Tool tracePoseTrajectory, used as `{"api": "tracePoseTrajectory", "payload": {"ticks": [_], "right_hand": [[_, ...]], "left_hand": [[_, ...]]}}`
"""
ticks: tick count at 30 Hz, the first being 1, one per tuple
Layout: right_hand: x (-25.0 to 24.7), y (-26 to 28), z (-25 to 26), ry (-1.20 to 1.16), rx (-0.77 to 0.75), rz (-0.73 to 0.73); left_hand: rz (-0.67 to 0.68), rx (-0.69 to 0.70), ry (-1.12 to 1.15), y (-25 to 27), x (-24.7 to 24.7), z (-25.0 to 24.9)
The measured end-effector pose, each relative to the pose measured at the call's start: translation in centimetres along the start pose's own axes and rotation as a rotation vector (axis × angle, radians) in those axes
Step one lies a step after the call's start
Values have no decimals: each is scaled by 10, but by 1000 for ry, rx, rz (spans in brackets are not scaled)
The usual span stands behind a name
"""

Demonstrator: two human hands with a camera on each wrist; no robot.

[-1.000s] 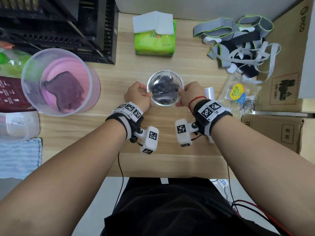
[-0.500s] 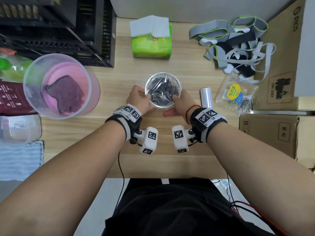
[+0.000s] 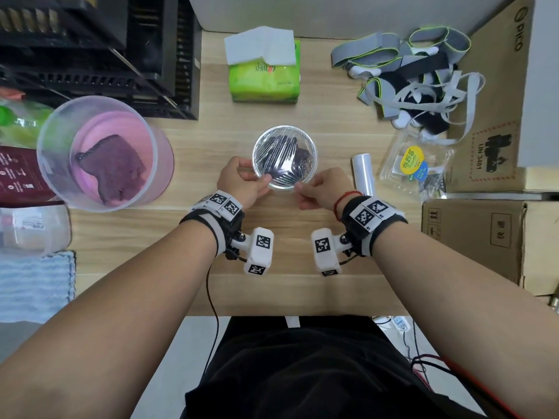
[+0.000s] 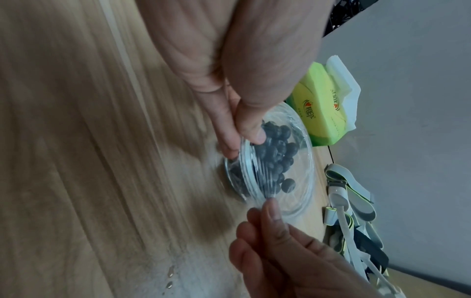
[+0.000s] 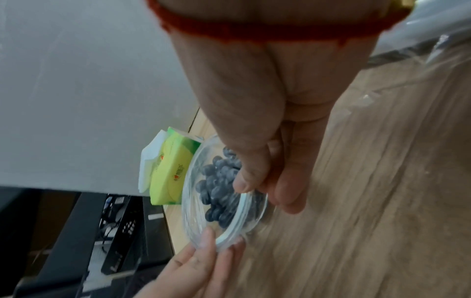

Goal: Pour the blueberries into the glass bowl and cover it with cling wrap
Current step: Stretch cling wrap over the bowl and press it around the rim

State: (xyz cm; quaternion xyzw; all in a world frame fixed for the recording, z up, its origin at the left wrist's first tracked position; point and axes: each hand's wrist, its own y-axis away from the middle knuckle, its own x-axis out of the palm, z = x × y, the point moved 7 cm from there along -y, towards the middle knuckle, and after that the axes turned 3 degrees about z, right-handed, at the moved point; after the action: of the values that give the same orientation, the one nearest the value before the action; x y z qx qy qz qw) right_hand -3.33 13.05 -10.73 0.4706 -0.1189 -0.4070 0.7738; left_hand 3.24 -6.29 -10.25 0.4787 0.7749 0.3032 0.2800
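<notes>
The glass bowl (image 3: 314,146) stands mid-table holding dark blueberries (image 3: 301,155), with wrinkled cling wrap (image 3: 281,149) stretched over its mouth. My left hand (image 3: 263,181) pinches the wrapped rim at the near left, thumb on top and fingers outside. My right hand (image 3: 302,189) pinches the rim at the near right. The left wrist view shows my left hand (image 4: 242,139) on the bowl (image 4: 303,181) above the blueberries (image 4: 277,149). In the right wrist view my right hand (image 5: 260,187) has its thumb over the bowl (image 5: 188,201) and the blueberries (image 5: 219,181).
A cling wrap roll (image 3: 363,173) lies just right of my right hand, beside an empty clear berry package (image 3: 417,167). A green tissue pack (image 3: 263,74) sits behind the bowl. A large plastic tub (image 3: 99,152) stands left. Straps (image 3: 408,77) and cardboard boxes (image 3: 472,240) are on the right.
My right hand came from the bowl's right side round to its near edge. My left hand slid along the near left rim. The bowl stayed in place.
</notes>
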Motion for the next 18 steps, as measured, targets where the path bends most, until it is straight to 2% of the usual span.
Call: {"api": "tracePoseTrajectory", "payload": {"ticks": [10,14,18], "right_hand": [[5,0,-8,-243,33,94],[5,-2,-13,-279,-34,53],[8,-5,-19,-210,-119,68]], "left_hand": [[19,-30,60,-1,4,3],[-7,-63,105,0,6,6],[-33,-121,157,-1,8,10]]}}
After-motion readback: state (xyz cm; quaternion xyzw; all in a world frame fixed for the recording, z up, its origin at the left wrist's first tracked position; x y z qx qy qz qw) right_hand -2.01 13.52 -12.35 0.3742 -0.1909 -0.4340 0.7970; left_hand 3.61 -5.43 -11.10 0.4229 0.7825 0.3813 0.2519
